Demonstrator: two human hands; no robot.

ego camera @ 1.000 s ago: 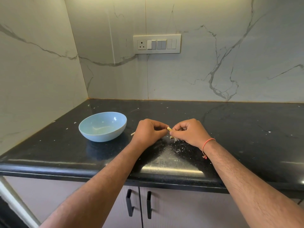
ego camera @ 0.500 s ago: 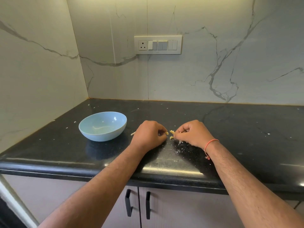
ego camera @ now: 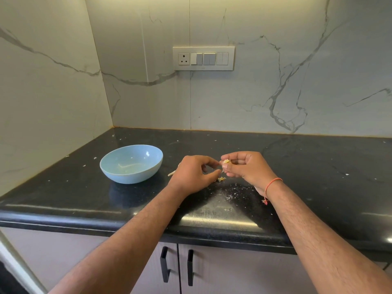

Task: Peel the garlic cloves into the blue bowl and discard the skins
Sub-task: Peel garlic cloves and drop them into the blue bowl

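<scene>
Two hands work close together above the black desk (ego camera: 63, 200). The right hand (ego camera: 246, 166) has its fingers curled in and pinches one garlic clove (ego camera: 226, 161) between thumb and fingertips, palm turned toward the camera. The clove is small and partly hidden by the fingers, so its long axis and which way it points cannot be told. The left hand (ego camera: 191, 177) has its thumb and forefinger drawn toward each other just beside the clove; whether they grip a shred of skin is too fine to see.

Directly under the fingertips one small clump of garlic skin (ego camera: 221, 179) lies on the desk, with many pale flecks scattered nearer the front edge. One thin pale stick (ego camera: 171, 173) pokes out from behind the left hand, slanting up to the right.

One blue bowl (ego camera: 131, 164) stands upright to the left of the hands, apart from them. The right wrist wears one orange thread (ego camera: 272, 183).
</scene>
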